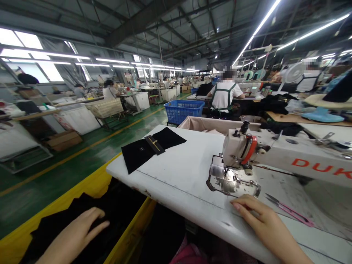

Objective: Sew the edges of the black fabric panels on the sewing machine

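Observation:
My left hand (79, 227) hangs over black fabric pieces (118, 207) in a yellow bin (101, 183). Its thumb and fingers are apart, and nothing shows between them. On the white sewing table (176, 172), my right hand (261, 216) rests its fingertips near the front edge, loosely bent and holding nothing visible. Just beyond them is the metal plate of a sewing machine (236, 150). Thread snips (291, 212) with a pink handle lie to the right of that hand. A black fabric piece (139, 152) with a dark zipped strip (154, 144) lies at the table's far left.
Behind the table stand a fabric-lined bin (220, 124) and a blue plastic basket (184, 110). A co-worker (224, 93) in a white shirt sits beyond. A green floor aisle (110, 143) runs along the left. Black cloth (275, 104) is piled at back right.

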A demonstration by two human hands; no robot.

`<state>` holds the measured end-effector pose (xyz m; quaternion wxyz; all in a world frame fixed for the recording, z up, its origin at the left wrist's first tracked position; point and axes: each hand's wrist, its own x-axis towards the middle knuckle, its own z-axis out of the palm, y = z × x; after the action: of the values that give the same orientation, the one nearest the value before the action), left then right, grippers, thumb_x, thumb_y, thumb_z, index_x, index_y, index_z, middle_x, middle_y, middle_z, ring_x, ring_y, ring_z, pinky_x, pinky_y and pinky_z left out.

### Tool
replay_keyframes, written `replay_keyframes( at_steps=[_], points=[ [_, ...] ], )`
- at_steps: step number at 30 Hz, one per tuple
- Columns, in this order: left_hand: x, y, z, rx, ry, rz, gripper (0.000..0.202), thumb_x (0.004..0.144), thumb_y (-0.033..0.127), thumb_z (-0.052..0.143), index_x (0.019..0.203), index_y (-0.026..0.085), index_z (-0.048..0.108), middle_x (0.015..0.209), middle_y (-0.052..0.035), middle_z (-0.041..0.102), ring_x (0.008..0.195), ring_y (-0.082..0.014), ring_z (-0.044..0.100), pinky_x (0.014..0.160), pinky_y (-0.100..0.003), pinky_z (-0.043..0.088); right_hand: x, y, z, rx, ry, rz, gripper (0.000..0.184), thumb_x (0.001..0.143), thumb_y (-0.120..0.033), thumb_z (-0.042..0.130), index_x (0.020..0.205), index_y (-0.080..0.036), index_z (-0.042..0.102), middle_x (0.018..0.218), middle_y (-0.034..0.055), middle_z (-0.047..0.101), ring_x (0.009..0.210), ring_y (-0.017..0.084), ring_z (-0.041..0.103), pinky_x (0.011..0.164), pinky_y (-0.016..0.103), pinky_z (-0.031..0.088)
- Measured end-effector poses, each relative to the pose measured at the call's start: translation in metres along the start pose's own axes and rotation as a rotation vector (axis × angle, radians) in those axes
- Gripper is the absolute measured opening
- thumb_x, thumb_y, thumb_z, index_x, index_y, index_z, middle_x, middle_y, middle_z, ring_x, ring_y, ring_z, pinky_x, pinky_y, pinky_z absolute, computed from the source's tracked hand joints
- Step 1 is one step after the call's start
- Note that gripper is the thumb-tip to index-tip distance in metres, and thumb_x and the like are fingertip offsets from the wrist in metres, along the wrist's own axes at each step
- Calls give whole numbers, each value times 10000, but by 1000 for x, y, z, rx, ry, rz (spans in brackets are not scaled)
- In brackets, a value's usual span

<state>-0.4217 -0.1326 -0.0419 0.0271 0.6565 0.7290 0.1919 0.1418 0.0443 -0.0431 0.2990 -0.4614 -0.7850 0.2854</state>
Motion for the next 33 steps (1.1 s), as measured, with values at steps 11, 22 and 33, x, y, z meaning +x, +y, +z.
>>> replay_keyframes(
  at_steps=[11,22,33],
  points=[
    [184,58,26,176,-33,101,287,980,385,604,1136,145,632,1140,-85,654,1019,-225,646,917,-455,535,-5,12,10,-67,-19,-25,247,992,-414,520,1002,-285,731,1000,65,721,934,243,687,869,390,559],
    [162,182,87,-80,-108,387,350,997,377,506,1267,190,626,1383,-116,570,1312,-270,497,1144,-472,361,10,-68,75,-203,14,-211,461,908,-297,698,1356,-253,601,1392,72,619,1272,316,543,1072,538,431],
    [214,166,59,-70,-216,233,221,916,361,678,922,143,637,960,-39,641,882,-189,619,830,-388,524,18,-85,69,-154,-52,-134,113,948,-281,661,988,-257,764,1088,28,746,1036,246,646,946,419,482]
  ],
)
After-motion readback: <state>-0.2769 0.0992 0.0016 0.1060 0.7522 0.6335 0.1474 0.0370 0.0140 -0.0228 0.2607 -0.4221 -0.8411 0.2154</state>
